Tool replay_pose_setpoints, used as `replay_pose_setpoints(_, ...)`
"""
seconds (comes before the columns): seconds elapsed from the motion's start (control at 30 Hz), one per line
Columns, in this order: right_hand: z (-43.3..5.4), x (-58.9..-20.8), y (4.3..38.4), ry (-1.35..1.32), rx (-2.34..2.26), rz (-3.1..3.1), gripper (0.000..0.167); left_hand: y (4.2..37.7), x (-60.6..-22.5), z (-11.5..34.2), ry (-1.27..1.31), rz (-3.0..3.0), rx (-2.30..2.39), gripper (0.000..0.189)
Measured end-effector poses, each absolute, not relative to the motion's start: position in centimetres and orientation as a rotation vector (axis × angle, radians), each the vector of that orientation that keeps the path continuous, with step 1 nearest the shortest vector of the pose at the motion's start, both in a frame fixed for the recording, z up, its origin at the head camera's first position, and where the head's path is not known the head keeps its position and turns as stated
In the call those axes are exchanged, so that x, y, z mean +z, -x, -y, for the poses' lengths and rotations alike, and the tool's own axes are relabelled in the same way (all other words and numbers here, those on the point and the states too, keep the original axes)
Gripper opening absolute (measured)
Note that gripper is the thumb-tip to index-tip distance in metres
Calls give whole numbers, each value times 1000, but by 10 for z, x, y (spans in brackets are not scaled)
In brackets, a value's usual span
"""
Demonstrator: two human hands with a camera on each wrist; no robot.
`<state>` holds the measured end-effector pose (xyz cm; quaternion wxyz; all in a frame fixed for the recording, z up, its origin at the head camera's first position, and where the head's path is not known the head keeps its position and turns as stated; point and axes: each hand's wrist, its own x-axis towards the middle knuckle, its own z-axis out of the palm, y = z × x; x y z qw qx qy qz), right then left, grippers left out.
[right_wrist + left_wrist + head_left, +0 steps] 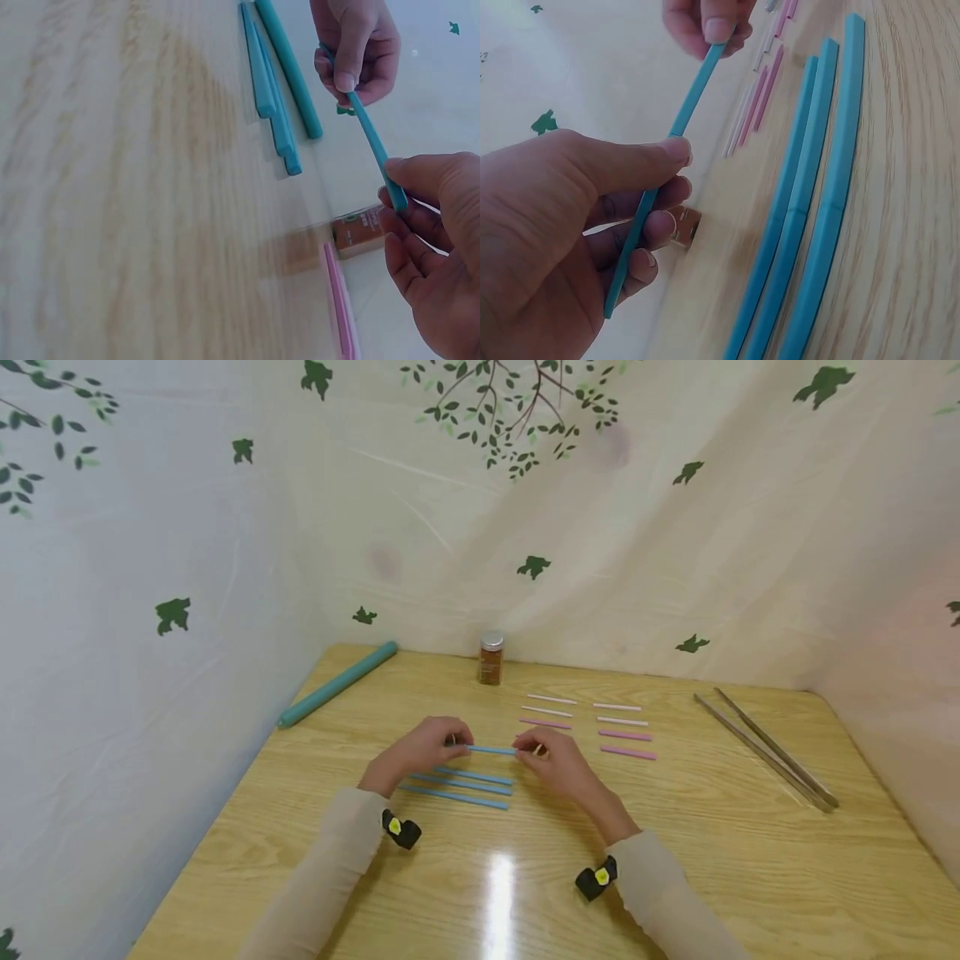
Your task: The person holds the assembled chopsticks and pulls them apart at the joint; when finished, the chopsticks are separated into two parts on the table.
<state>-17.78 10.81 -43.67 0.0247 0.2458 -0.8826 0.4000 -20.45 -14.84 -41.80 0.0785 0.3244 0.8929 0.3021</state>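
A blue chopstick (491, 750) is held level between both hands, above the tabletop. My left hand (431, 746) grips one end, the thumb pressing it against the curled fingers in the left wrist view. The other end is pinched between thumb and fingers of my right hand (557, 762). Three more blue chopsticks (832, 195) lie side by side on the table, just in front of the hands. Beyond the right hand lie short, thin pink sticks (627, 736) and white sticks (617, 707), set out in two columns.
A brown jar with a silver lid (491, 660) stands near the back edge of the wooden table (247, 868). At the left edge lies a teal rod (337, 685); long metal tongs (772, 742) lie on the right. Leaf-patterned cloth (450, 527) hangs behind and beside the table.
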Motion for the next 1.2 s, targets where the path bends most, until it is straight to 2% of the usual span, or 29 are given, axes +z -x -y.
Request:
replay_pose_setpoints(0.2, -98, -434, 182, -887, 1223, 2694, 23, 202, -413, 137, -1035, -2659, 912, 8)
replay_pose_setpoints(0.53, -89, -430, 184, -868, 1187, 2814, 12, 204, -414, 126, -1011, -2666, 869, 8)
replay_pose_setpoints(0.73, -90, -427, 187, -878, 1145, 2857, 10, 205, -410, 124, -997, -2664, 834, 10)
replay_pose_setpoints(1.2, -99, -423, 185, -950, 1109, 2846, 9, 204, -408, 121, -1179, -2664, 916, 10)
